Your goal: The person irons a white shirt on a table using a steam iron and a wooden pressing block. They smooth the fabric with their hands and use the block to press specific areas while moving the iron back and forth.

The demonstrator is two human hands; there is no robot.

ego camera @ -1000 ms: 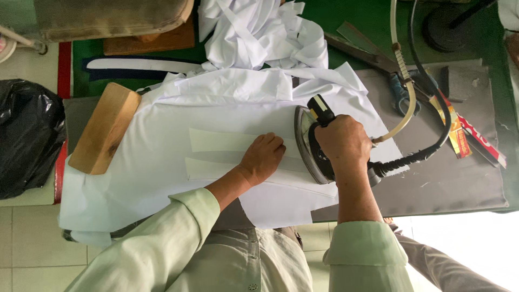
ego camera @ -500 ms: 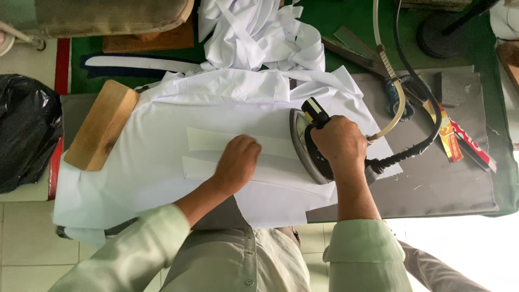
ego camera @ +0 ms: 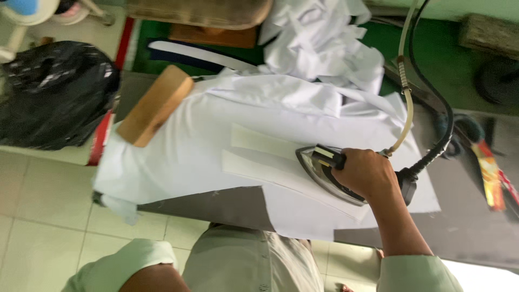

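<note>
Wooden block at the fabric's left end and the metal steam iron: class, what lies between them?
In the head view, between the tan wooden block and the metal steam iron held by the right hand, lies white fabric bearing two pale strips.

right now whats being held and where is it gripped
The right hand grips the steam iron by its top handle, its soleplate on the white fabric. The left hand is out of view, only its forearm showing, so nothing can be told of it.

Packet: narrow red and yellow packet (ego camera: 491, 174), lying at the right edge of the grey bench (ego camera: 476, 227).
Bag: black plastic bag (ego camera: 51, 94), bulging, on the left.
</note>
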